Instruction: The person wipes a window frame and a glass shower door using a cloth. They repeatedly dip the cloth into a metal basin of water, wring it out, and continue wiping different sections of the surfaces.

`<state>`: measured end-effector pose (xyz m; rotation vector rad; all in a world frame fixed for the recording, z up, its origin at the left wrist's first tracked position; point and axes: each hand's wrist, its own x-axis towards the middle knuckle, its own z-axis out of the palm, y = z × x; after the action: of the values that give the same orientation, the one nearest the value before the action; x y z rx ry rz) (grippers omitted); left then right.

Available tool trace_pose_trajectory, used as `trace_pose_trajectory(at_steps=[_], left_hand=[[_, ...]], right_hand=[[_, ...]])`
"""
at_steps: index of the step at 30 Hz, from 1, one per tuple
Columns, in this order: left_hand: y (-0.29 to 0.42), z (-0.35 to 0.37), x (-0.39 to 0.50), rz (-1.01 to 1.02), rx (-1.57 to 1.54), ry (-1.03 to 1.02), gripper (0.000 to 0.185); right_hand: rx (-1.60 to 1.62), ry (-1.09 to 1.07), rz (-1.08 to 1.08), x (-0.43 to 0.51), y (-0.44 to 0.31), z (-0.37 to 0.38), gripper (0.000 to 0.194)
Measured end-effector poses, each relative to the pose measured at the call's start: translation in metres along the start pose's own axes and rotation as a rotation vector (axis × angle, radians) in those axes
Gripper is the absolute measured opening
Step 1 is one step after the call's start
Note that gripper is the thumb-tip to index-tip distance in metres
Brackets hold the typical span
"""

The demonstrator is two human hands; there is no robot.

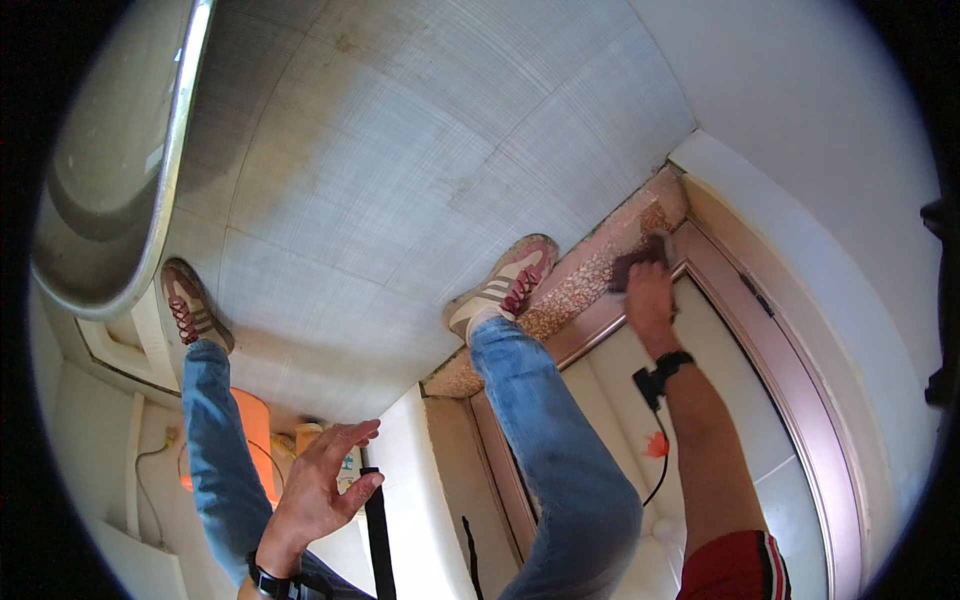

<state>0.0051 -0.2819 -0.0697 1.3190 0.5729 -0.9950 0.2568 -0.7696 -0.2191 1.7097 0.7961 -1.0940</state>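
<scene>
My right hand (pixel 649 304) is pressed on a dark cloth or pad (pixel 637 262), blurred, on the speckled stone door sill (pixel 581 289) beside the pinkish metal door frame (pixel 701 259). A black device with a cable is strapped to the right wrist. At the lower left my left hand (pixel 319 480) hangs in the air over my leg, thumb and fingers apart, holding nothing; its wrist wears a black band. My right shoe (pixel 502 285) rests against the sill.
A bathtub-like basin with a metallic rim (pixel 176 127) stands at the upper left. An orange bucket (pixel 251 435) is behind my left leg, near a yellowish container (pixel 307 433). Grey tiled floor (pixel 420 172) lies between my feet. A white wall (pixel 795 97) rises at the right.
</scene>
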Motion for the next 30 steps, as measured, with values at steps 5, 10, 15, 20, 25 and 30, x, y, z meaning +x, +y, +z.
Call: trace_pose_trajectory(at_steps=[5, 10, 15, 20, 25, 30], left_hand=[[-0.004, -0.005, -0.007, 0.003, 0.012, -0.016, 0.057], [-0.006, -0.009, -0.013, -0.028, -0.021, -0.029, 0.06], [-0.004, -0.012, -0.009, -0.013, 0.02, 0.017, 0.058], [-0.006, -0.011, -0.006, -0.047, 0.081, 0.02, 0.056], [-0.007, -0.005, -0.009, -0.006, -0.013, -0.008, 0.057], [-0.011, -0.01, -0.015, 0.003, 0.023, -0.005, 0.055]], right_hand=[[0.131, -0.066, -0.256, -0.045, -0.083, 0.015, 0.035], [0.198, -0.062, -0.142, -0.013, -0.002, -0.019, 0.032], [0.008, -0.041, 0.11, 0.043, 0.088, -0.06, 0.038], [-0.054, -0.072, 0.13, 0.059, 0.092, -0.06, 0.043], [-0.003, -0.025, 0.085, 0.048, 0.093, -0.047, 0.043], [0.215, -0.082, -0.009, -0.018, 0.061, -0.043, 0.04]])
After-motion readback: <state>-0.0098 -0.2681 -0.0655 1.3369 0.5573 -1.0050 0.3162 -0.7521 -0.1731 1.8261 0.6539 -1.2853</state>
